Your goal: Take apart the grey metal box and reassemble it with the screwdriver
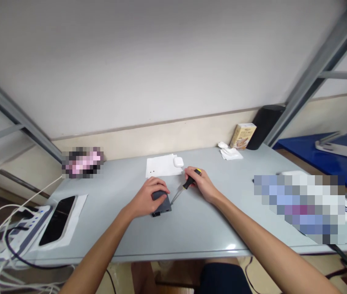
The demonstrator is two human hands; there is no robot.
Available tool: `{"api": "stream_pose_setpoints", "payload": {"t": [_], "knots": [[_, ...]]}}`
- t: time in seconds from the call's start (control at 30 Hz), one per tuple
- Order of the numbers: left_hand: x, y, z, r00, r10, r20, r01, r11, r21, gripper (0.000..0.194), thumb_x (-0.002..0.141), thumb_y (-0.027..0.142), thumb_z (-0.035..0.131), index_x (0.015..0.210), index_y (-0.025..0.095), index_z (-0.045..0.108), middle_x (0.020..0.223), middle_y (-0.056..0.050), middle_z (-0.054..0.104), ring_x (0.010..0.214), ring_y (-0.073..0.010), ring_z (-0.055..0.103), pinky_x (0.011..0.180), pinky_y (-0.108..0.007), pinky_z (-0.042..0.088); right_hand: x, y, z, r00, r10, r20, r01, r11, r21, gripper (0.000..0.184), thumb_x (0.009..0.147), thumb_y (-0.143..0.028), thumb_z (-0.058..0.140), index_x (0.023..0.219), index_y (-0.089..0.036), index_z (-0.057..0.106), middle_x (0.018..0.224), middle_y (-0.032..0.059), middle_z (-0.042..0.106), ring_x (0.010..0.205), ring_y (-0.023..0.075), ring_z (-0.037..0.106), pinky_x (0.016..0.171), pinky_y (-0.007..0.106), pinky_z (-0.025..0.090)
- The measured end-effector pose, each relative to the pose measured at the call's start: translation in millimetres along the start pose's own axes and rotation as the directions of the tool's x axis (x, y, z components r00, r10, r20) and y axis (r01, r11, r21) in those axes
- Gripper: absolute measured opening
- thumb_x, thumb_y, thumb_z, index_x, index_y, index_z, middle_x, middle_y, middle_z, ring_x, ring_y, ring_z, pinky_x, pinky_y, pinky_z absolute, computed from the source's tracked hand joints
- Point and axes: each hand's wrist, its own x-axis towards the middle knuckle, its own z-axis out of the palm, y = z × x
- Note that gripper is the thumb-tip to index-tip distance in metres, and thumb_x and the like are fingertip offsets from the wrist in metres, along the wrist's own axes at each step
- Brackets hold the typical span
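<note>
Bare forearms, the left forearm (101,247) and the right forearm (261,232), are reaching in from the bottom edge of the head view. Near the centre, the left hand (149,197) is closing partway around a dark flat device (165,205) on the table (191,241), its thumb lying across the top. Just right of it, the right hand (203,184) is curling its fingers closed around the handle of a screwdriver (188,184), whose shaft is slanting down-left to the device's right edge; whether the tip is touching cannot be told. Above the hands, white paper (161,164) is lying beside a rounded white case (178,162). A black-screened slab (57,220) is resting at lower left, beside a power strip (34,228); a small carton (243,136) is standing at upper right, beside a black cylinder (265,126).
</note>
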Motion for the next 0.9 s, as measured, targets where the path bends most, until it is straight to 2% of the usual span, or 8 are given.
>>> {"api": "stream_pose_setpoints", "payload": {"t": [0.13,0.23,0.4,0.57,0.77,0.9], "knots": [[-1,4,-0.2,1.000,-0.014,0.028,0.014,1.000,0.016,0.014,0.096,0.027,0.066,0.107,0.026,0.074,0.115,-0.009,0.067,0.113,-0.0263,0.059,0.109,-0.046,0.043,3,3,-2,1.000,-0.013,-0.015,0.014,0.998,0.057,0.045,0.088,-0.060,0.066,0.065,-0.022,0.059,0.060,-0.0026,0.046,0.054,0.0141,0.041,0.055,0.030,0.034],[-1,10,1.9,0.997,-0.029,0.067,0.025,0.998,0.059,0.021,0.094,0.032,0.071,0.114,0.026,0.074,0.119,-0.010,0.065,0.119,-0.0284,0.055,0.112,-0.049,0.039,5,6,-4,0.997,-0.027,-0.070,0.034,0.994,0.100,0.044,0.090,-0.059,0.066,0.067,-0.022,0.059,0.060,-0.0020,0.047,0.054,0.0141,0.042,0.054,0.030,0.034],[-1,10,9.2,0.996,-0.035,0.083,0.027,0.995,0.096,0.013,0.098,0.032,0.068,0.107,0.028,0.077,0.117,-0.007,0.068,0.118,-0.0262,0.054,0.111,-0.047,0.037,7,8,-4,0.993,-0.014,-0.114,0.031,0.988,0.154,0.045,0.089,-0.062,0.068,0.070,-0.022,0.062,0.059,-0.0023,0.049,0.052,0.0134,0.041,0.052,0.029,0.032],[-1,4,12.8,0.998,-0.016,0.056,0.010,0.995,0.102,0.019,0.104,0.033,0.060,0.100,0.025,0.077,0.109,-0.005,0.070,0.112,-0.0221,0.056,0.107,-0.042,0.039,6,8,-2,0.993,0.007,-0.118,0.018,0.977,0.213,0.045,0.086,-0.062,0.071,0.069,-0.021,0.063,0.057,-0.0026,0.050,0.051,0.0120,0.041,0.051,0.028,0.032],[-1,3,11.2,0.999,-0.034,0.036,0.033,0.999,0.036,0.027,0.107,0.037,0.054,0.103,0.026,0.078,0.107,-0.006,0.072,0.110,-0.0227,0.056,0.106,-0.041,0.043,7,7,-5,0.986,0.052,-0.157,0.000,0.949,0.315,0.043,0.083,-0.059,0.076,0.068,-0.021,0.064,0.062,-0.0029,0.051,0.050,0.0100,0.040,0.050,0.027,0.033],[7,-15,-3.4,0.992,-0.089,-0.084,0.093,0.995,0.043,0.035,0.109,0.040,0.047,0.102,0.025,0.078,0.108,-0.007,0.072,0.111,-0.0233,0.057,0.104,-0.040,0.046,11,6,-9,0.967,0.108,-0.229,-0.003,0.910,0.414,0.042,0.079,-0.057,0.080,0.067,-0.020,0.063,0.064,-0.0036,0.050,0.048,0.0085,0.039,0.049,0.027,0.032]]}}
